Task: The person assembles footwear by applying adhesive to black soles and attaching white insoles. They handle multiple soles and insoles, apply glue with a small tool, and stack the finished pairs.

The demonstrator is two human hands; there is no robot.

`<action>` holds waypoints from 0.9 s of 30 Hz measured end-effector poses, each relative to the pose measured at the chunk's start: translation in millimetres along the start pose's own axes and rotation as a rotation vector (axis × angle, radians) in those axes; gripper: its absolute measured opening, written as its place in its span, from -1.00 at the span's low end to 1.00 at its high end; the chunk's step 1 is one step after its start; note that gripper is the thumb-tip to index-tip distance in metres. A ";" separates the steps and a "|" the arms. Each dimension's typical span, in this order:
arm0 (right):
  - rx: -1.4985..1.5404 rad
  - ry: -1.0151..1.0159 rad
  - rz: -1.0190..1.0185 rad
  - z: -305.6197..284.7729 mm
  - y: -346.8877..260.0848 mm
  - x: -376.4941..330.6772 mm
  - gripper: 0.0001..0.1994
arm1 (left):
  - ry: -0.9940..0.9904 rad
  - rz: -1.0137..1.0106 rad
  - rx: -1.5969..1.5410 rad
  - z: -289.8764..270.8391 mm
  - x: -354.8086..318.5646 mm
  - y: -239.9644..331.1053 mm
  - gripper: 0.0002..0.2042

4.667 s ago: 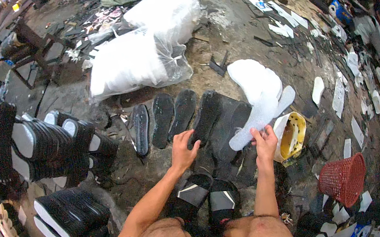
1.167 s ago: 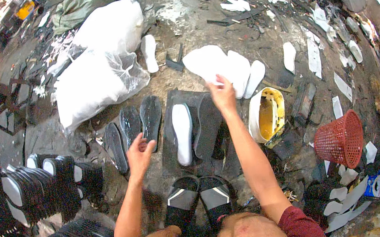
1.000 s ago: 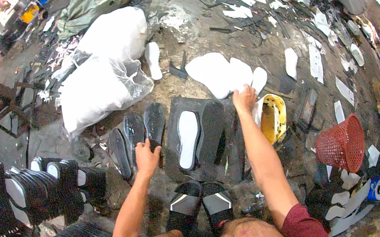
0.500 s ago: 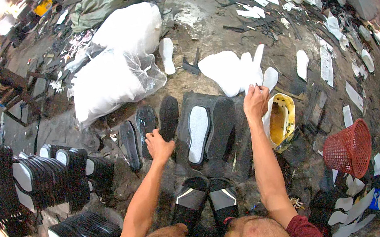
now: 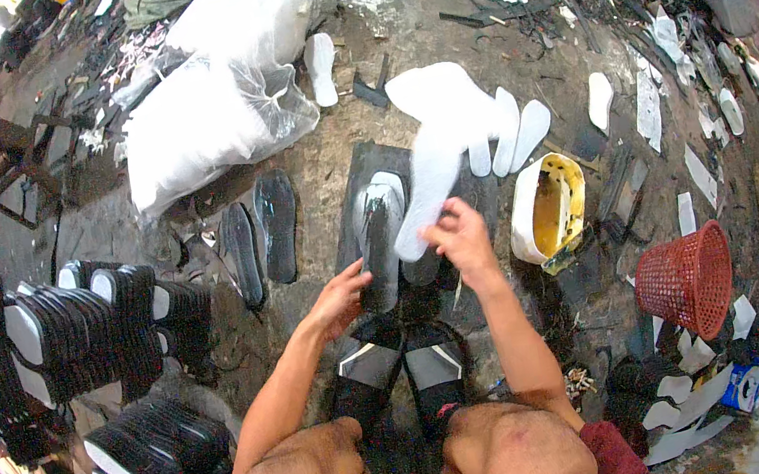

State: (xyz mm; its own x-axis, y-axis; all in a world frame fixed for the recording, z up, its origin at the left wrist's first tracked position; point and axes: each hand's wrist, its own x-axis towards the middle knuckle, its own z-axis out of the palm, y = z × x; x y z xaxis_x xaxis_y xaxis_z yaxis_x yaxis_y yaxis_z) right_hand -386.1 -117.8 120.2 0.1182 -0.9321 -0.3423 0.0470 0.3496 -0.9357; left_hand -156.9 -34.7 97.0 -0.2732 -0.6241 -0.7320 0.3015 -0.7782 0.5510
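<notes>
My left hand [image 5: 342, 301] grips the heel end of a black shoe sole [image 5: 385, 254], which lies slanted over a white-topped sole [image 5: 383, 186] on a dark board [image 5: 357, 168]. Pinched in the fingers of my right hand [image 5: 461, 238] is a white insole [image 5: 432, 189], held by its near end above the right side of the board. Beyond it lies a pile of white insoles [image 5: 446, 95], with loose ones fanned at its right. Left of the board rest two more black soles, one shiny [image 5: 278, 226] and one narrower [image 5: 243, 256].
A white tub [image 5: 523, 224] with yellow-brown contents stands right of the board, and a red basket [image 5: 682, 283] farther right. Stacked black soles with white tops [image 5: 71, 332] fill the left. White bags [image 5: 201, 116] lie at the far left. Scraps litter the floor.
My left hand has brought a black sole from the left onto the board. My right hand has drawn a white insole from the pile toward me. The view has shifted slightly.
</notes>
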 end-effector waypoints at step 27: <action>-0.139 -0.167 -0.093 15.2 -7.5 15.3 -0.62 | -0.076 0.285 0.232 25.5 -48.5 22.6 -0.26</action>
State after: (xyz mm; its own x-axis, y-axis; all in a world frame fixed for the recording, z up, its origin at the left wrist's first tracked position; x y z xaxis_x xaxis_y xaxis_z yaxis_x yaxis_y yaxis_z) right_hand -369.6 -133.3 123.2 0.2831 -0.9270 -0.2460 -0.0700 0.2358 -0.9693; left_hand -160.2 -23.9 155.1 -0.2776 -0.8148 -0.5090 0.1624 -0.5620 0.8110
